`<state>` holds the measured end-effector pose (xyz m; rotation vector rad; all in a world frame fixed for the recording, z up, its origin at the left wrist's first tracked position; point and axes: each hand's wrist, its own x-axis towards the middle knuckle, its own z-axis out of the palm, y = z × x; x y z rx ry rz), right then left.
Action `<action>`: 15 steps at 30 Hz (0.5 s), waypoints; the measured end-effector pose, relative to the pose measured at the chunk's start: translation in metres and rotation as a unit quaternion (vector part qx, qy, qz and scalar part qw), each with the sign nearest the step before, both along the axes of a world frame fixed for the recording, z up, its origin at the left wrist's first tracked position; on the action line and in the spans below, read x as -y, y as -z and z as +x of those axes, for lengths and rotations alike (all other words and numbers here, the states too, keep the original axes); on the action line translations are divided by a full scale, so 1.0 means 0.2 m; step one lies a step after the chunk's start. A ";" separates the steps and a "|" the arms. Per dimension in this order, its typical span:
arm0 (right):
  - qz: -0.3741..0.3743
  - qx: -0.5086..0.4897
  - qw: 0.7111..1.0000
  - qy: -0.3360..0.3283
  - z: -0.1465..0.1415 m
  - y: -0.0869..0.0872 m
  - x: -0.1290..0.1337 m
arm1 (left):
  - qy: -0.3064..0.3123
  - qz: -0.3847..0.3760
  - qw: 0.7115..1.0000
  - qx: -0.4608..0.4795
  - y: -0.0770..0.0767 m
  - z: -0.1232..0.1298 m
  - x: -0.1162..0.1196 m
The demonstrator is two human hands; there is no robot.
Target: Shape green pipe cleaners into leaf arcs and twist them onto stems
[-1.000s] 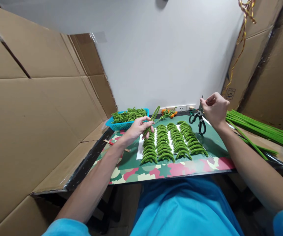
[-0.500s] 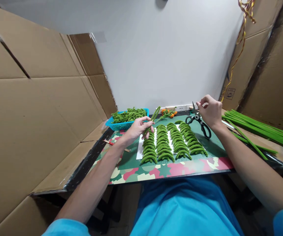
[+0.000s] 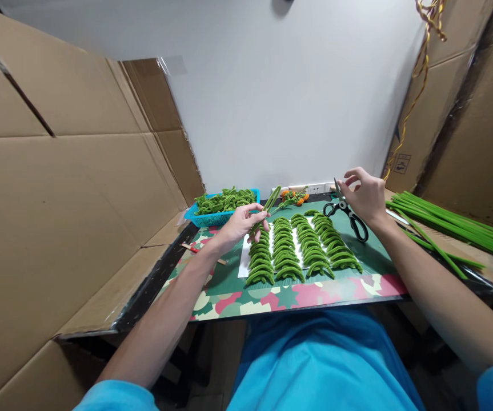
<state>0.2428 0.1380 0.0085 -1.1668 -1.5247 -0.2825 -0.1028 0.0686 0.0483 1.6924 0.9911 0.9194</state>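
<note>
Bent green fuzzy stems (image 3: 272, 197) are pinched between the fingers of my left hand (image 3: 247, 221), above the left end of the rows. My right hand (image 3: 364, 193) is raised behind the black-handled scissors (image 3: 347, 212), its fingertips curled close to the blade tips; whether they hold something is too small to tell. Several curved green pieces (image 3: 288, 251) lie in rows on white paper (image 3: 243, 264) on the green mat (image 3: 224, 281).
A blue basket (image 3: 212, 219) of green pieces stands at the back left. Orange flowers (image 3: 301, 200) lie behind the rows. Long green stems (image 3: 456, 225) are on the right. Cardboard walls (image 3: 83, 182) flank both sides.
My right hand has shifted slightly to the left, and its fingers have loosened a little. My left hand has barely moved and keeps the green stems.
</note>
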 end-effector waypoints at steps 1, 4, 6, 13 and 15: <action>-0.004 -0.002 1.000 0.000 0.00 0.00 0.00 | 0.001 -0.001 1.000 0.000 0.00 0.00 0.00; -0.015 -0.007 1.000 0.007 -0.01 -0.01 0.02 | -0.001 -0.002 1.000 -0.001 0.00 0.00 0.00; -0.028 -0.005 1.000 0.010 -0.01 -0.01 0.02 | -0.002 -0.003 1.000 -0.002 -0.01 0.00 0.00; -0.151 0.060 0.987 0.012 0.03 0.02 -0.02 | -0.001 -0.002 1.000 0.000 -0.01 0.00 0.01; -0.202 0.091 0.975 0.012 0.04 0.03 -0.03 | 0.000 -0.002 1.000 0.000 -0.01 0.00 0.01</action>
